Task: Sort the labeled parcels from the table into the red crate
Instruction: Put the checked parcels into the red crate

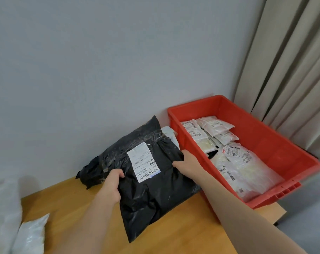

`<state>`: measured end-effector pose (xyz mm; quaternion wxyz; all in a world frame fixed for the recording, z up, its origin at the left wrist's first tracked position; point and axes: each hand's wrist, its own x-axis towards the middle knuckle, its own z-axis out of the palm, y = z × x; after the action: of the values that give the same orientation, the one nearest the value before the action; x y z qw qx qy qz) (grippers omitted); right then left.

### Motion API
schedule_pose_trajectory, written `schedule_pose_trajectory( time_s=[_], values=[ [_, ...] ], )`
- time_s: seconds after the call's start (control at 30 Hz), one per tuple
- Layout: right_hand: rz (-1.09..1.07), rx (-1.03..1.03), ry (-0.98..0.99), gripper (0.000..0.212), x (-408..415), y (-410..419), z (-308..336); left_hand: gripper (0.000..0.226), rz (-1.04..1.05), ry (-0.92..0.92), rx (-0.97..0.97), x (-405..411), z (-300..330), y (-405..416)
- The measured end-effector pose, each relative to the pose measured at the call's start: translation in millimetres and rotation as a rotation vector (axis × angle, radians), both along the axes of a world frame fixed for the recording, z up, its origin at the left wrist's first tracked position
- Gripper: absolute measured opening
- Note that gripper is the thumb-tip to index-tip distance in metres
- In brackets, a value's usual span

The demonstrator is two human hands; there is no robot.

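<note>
A large black plastic parcel with a white shipping label lies on the wooden table, leaning toward the wall. My left hand grips its left edge with the thumb over the top. At the parcel's right edge, my right hand holds the plastic with its fingers curled into it, close to the left wall of the red crate. The crate stands at the table's right end and holds several white labeled parcels.
A white parcel is wedged between the black parcel and the crate by the wall. More white parcels lie at the table's left edge. A beige curtain hangs behind the crate. The crate overhangs the table's right corner.
</note>
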<state>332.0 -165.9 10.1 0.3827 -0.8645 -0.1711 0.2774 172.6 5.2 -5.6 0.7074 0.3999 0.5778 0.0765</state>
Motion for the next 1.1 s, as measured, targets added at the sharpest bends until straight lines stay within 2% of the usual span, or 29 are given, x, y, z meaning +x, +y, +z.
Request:
schedule_pose_trajectory(
  time_s=[0.13,0.2,0.3,0.43,0.5,0.67,0.77,0.87,0.93,0.97,1.03,1.07,1.1],
  values=[
    [-0.041,0.099,-0.121,0.061,9.8,-8.2,27.6,0.027,-0.003,-0.064,0.036,17.9,30.0,-4.4],
    [-0.051,0.148,-0.167,0.067,15.4,-15.1,38.8,0.020,-0.013,-0.106,0.052,27.0,48.6,-11.6],
    [-0.063,0.205,-0.248,0.062,26.3,-24.6,57.1,0.023,-0.025,-0.157,0.078,45.3,68.8,-15.4],
    [-0.142,0.252,-0.328,0.057,57.3,-47.0,76.6,0.053,-0.077,-0.237,0.101,83.9,87.8,-22.7],
    [-0.162,0.249,-0.375,0.054,73.6,-59.7,84.5,0.054,-0.109,-0.266,0.111,104.9,96.8,-33.0],
    [-0.253,0.090,-0.464,0.047,113.0,-95.5,88.4,0.033,-0.180,-0.323,0.117,152.1,112.5,-77.3],
    [-0.293,0.016,-0.455,0.052,135.4,-117.6,81.5,0.029,-0.224,-0.330,0.091,177.0,111.9,-103.1],
    [-0.309,-0.045,-0.461,0.057,153.3,-140.0,76.0,0.013,-0.247,-0.354,0.062,200.0,108.9,-126.4],
    [-0.311,-0.104,-0.449,0.059,165.3,-155.5,71.4,0.011,-0.253,-0.357,0.053,216.2,104.6,-139.4],
    [-0.312,-0.134,-0.439,0.059,171.5,-163.2,68.4,0.017,-0.255,-0.373,0.051,224.5,101.3,-145.1],
    [-0.322,-0.173,-0.414,0.058,183.6,-178.0,61.8,0.054,-0.275,-0.380,0.046,241.5,91.8,-155.1],
    [-0.329,-0.183,-0.401,0.057,189.0,-184.6,58.4,0.061,-0.298,-0.369,0.033,248.5,87.2,-159.6],
    [-0.337,-0.191,-0.386,0.057,194.8,-191.3,54.2,0.051,-0.321,-0.351,0.026,255.1,83.8,-165.5]
  ],
)
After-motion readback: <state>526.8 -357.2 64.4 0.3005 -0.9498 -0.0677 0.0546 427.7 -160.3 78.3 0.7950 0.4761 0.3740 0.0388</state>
